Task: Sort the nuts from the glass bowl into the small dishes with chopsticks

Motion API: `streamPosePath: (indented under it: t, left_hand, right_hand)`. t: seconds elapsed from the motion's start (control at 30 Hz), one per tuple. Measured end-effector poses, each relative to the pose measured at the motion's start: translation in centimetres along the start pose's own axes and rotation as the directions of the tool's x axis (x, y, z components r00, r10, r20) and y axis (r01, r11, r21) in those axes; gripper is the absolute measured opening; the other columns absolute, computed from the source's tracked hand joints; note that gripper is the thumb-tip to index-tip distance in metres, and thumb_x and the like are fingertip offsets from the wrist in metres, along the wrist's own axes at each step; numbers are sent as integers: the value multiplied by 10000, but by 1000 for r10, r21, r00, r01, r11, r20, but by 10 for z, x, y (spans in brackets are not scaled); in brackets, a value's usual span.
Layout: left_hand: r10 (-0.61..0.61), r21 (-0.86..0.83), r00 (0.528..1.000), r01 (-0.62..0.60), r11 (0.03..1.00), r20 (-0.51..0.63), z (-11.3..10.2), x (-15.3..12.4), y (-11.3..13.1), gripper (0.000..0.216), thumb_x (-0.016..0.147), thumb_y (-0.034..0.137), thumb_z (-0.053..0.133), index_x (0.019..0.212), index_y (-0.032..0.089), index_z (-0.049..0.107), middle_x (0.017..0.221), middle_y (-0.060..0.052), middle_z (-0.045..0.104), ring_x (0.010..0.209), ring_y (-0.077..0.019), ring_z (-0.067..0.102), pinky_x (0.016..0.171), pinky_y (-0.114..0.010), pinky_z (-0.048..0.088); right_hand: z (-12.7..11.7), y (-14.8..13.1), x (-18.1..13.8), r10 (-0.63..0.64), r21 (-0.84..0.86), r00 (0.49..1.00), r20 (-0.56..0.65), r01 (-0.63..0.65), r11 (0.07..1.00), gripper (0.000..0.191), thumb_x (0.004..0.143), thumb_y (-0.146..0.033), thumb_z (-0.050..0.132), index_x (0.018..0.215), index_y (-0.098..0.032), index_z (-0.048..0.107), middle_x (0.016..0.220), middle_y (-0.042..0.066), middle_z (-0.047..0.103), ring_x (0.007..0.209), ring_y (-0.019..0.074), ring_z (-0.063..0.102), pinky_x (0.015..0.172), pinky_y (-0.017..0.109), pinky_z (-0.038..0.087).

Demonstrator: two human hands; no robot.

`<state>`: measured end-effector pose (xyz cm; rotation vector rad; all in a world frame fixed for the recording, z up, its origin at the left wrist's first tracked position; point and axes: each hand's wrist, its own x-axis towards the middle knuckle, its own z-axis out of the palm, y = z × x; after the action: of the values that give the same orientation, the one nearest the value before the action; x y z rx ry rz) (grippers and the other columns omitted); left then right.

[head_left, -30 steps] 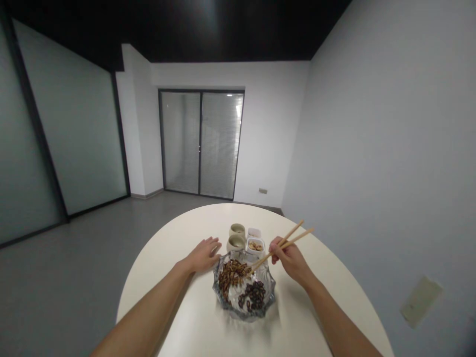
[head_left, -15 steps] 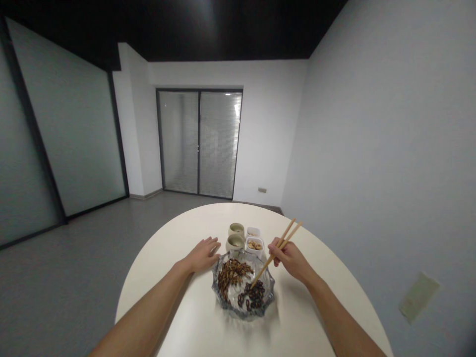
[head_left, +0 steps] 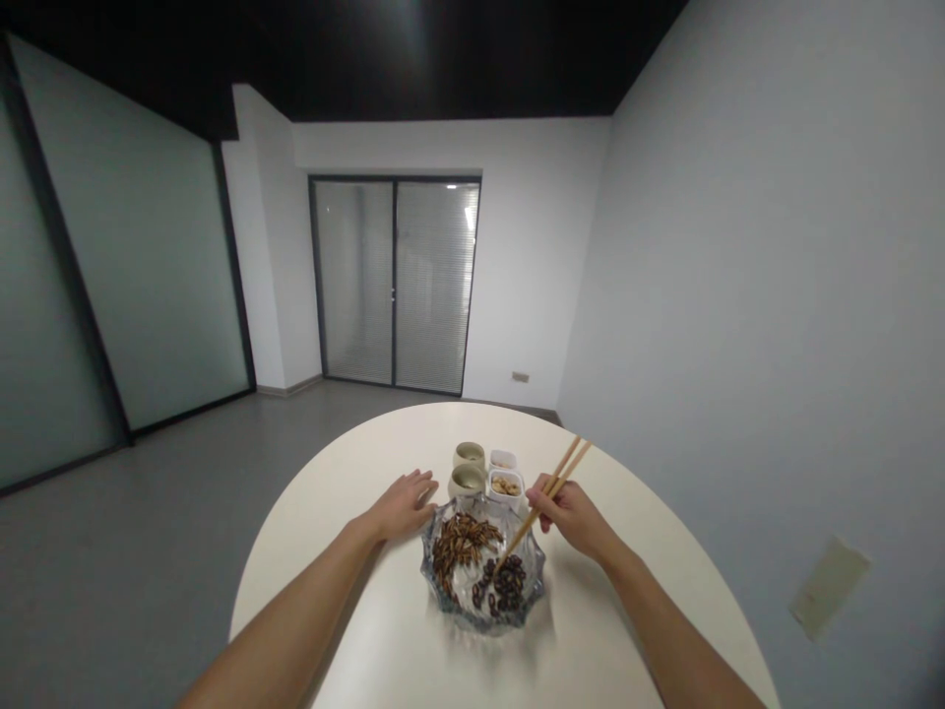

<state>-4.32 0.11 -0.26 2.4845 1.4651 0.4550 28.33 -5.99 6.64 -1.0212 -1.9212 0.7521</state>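
Note:
My right hand [head_left: 565, 514] is closed around a pair of wooden chopsticks [head_left: 559, 475]. Their tips reach down into a scalloped clear glass bowl [head_left: 483, 625], at a pile of dark, rounded pieces like dried dates [head_left: 509, 583] on its right side. Slender brown pieces [head_left: 465, 542] fill the bowl's left side. Whether the tips grip a piece is too small to tell. My left hand [head_left: 405, 504] lies open on the table, its thumb at the bowl's upper left rim.
Behind the bowl stand two greenish cups [head_left: 468, 481], one behind the other. Beside them are two small white containers; the nearer white container [head_left: 507, 500] holds pale tan pieces. All rest on a round white table [head_left: 332, 591], with a wall [head_left: 701, 295] to the right.
My right hand and the chopsticks have shifted slightly left, the tips moving a little left over the dark pieces. My left hand and the bowl stay in place.

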Motion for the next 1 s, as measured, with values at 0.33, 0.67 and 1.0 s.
streamPosePath:
  t: [0.33,0.67,1.0]
  left_hand:
    - [4,7,1000,-4,1000,-5,2,0,-3,549,938,462,452,1412,187,485,1554,-115,355,1456,-319,262,1186,-505,211]
    - [16,14,1000,-16,1000,-10,2,0,-4,539,935,461,461,1405,200,491,1552,-114,360,1453,-321,269,1182,-504,217]
    - [10,2,1000,-10,1000,-15,2,0,-3,520,929,446,478,1390,206,501,1549,-110,365,1451,-320,274,1180,-501,225]
  right_hand:
    - [-2,-3,0,-15,-11,999,-33,14,1000,424,926,-537,547,685,-192,600,507,-12,575,494,147,543,513,246,426]
    - [0,5,1,-12,13,999,-40,12,1000,407,910,-543,564,711,-191,603,516,-16,593,494,147,562,511,241,436]
    - [3,0,1,-14,5,1000,-23,14,1000,413,914,-542,559,703,-189,599,513,-17,591,486,143,555,511,242,439]
